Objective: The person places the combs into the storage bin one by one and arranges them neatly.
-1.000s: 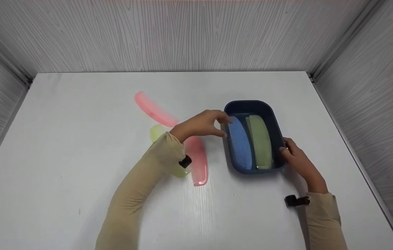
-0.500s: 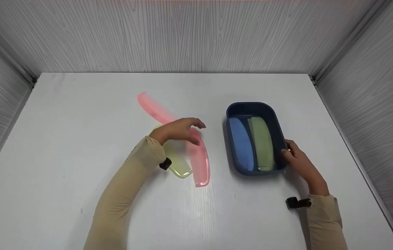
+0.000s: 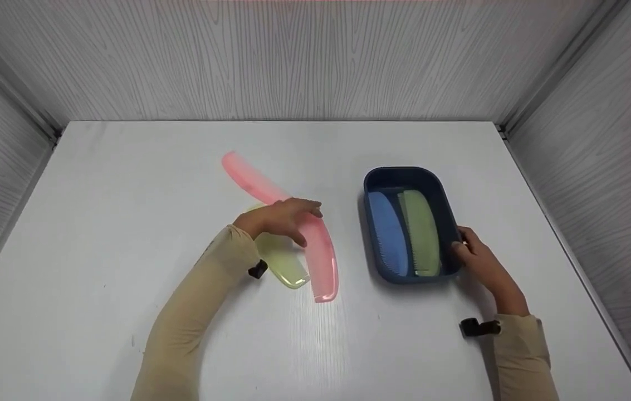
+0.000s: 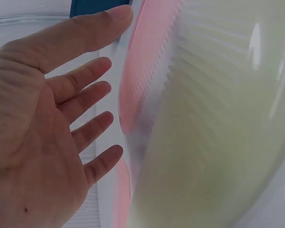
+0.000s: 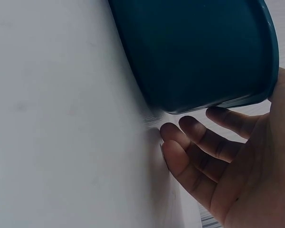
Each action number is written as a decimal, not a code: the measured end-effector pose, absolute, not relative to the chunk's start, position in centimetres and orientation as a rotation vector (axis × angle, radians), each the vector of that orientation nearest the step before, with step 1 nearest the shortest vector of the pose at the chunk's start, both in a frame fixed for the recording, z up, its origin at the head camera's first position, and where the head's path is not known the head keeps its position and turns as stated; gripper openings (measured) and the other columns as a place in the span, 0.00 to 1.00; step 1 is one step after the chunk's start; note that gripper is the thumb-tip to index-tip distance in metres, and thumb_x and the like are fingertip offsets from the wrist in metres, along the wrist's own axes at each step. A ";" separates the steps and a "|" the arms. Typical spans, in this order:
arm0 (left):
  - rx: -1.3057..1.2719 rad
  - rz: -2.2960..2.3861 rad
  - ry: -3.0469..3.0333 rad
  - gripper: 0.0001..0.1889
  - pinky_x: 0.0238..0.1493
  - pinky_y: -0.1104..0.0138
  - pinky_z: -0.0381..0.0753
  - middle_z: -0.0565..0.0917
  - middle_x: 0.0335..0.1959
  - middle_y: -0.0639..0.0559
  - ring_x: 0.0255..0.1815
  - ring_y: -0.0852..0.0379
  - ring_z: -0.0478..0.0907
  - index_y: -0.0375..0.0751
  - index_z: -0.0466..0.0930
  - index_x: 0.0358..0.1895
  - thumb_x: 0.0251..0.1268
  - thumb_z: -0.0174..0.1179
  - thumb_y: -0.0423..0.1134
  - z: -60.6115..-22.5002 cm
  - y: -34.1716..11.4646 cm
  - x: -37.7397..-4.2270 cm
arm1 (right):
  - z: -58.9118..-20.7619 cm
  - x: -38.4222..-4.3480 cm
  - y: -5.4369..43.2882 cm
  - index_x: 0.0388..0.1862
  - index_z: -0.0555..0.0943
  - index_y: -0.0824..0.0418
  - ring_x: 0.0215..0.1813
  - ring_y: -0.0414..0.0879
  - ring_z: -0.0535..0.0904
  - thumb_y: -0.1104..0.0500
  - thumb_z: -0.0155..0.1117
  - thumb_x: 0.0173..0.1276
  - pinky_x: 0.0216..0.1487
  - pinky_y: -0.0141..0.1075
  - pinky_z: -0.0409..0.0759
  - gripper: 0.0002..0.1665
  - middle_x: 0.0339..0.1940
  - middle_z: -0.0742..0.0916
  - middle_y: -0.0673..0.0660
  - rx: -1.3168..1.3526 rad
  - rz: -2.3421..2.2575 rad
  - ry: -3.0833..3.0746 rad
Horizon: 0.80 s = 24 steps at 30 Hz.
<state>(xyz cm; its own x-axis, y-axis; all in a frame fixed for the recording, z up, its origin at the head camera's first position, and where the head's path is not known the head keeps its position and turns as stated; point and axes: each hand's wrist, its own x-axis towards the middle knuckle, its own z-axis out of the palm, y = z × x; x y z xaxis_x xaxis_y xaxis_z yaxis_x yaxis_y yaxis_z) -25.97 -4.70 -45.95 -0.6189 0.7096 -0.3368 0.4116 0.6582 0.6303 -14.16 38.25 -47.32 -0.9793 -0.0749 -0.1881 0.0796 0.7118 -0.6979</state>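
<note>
My left hand [image 3: 276,218] hovers over the upper end of a pink comb [image 3: 323,262], thumb and fingers spread. In the left wrist view its fingers are apart, with nothing between them. Beside that comb lies a pale yellow-green comb [image 3: 284,264], partly under the hand. A second pink comb [image 3: 251,178] slants behind it. At the right, my right hand [image 3: 482,264] holds the dark blue box [image 3: 399,177] by its near right corner, thumb at the rim and fingers outside the wall. A blue comb [image 3: 389,236] and green combs [image 3: 423,234] lie inside it.
The white tabletop [image 3: 98,234] carries the combs and the box. Wood-grain panels close it off at the back [image 3: 293,61] and on both sides. Small black cameras [image 3: 470,327] sit at the wrists.
My left hand has moved left from the box's left rim to above the pink comb and come lower there. The right hand has stayed on the box.
</note>
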 end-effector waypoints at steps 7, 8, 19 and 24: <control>0.902 0.540 2.341 0.38 0.73 0.49 0.53 0.55 0.77 0.56 0.79 0.50 0.47 0.57 0.66 0.70 0.53 0.66 0.32 -46.3 -4.6 -26.1 | -47.5 -14.3 38.2 0.73 0.56 0.65 0.56 0.56 0.70 0.53 0.39 0.77 0.55 0.45 0.69 0.30 0.62 0.73 0.69 0.004 -1.111 2.715; 0.918 0.523 2.350 0.38 0.73 0.49 0.54 0.56 0.77 0.55 0.78 0.49 0.48 0.56 0.66 0.70 0.53 0.65 0.32 -46.4 -4.6 -26.1 | -47.4 -14.3 38.2 0.73 0.56 0.65 0.57 0.56 0.70 0.53 0.39 0.77 0.55 0.45 0.69 0.30 0.63 0.72 0.69 0.004 -1.114 2.713; 1.024 0.328 2.452 0.36 0.70 0.50 0.62 0.68 0.70 0.48 0.71 0.44 0.62 0.51 0.71 0.67 0.51 0.69 0.33 -45.8 -3.2 -25.9 | -47.4 -14.2 38.3 0.73 0.57 0.65 0.57 0.55 0.70 0.54 0.39 0.77 0.55 0.44 0.69 0.30 0.63 0.73 0.69 -0.020 -1.124 2.723; 1.010 0.297 2.445 0.35 0.68 0.51 0.65 0.67 0.69 0.47 0.70 0.45 0.62 0.54 0.72 0.67 0.52 0.69 0.31 -45.4 -2.9 -25.8 | -47.4 -14.2 38.3 0.72 0.57 0.65 0.56 0.55 0.71 0.54 0.39 0.77 0.55 0.44 0.69 0.29 0.61 0.74 0.69 -0.025 -1.133 2.729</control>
<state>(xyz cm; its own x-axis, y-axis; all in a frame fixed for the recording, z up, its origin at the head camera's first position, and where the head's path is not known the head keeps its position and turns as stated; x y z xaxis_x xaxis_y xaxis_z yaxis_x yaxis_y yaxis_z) -25.81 -2.86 -45.41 -0.6156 0.7092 -0.3435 0.6062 0.7048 0.3686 -14.15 38.32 -47.38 -0.9825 -0.0864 -0.1649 0.0558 0.7084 -0.7036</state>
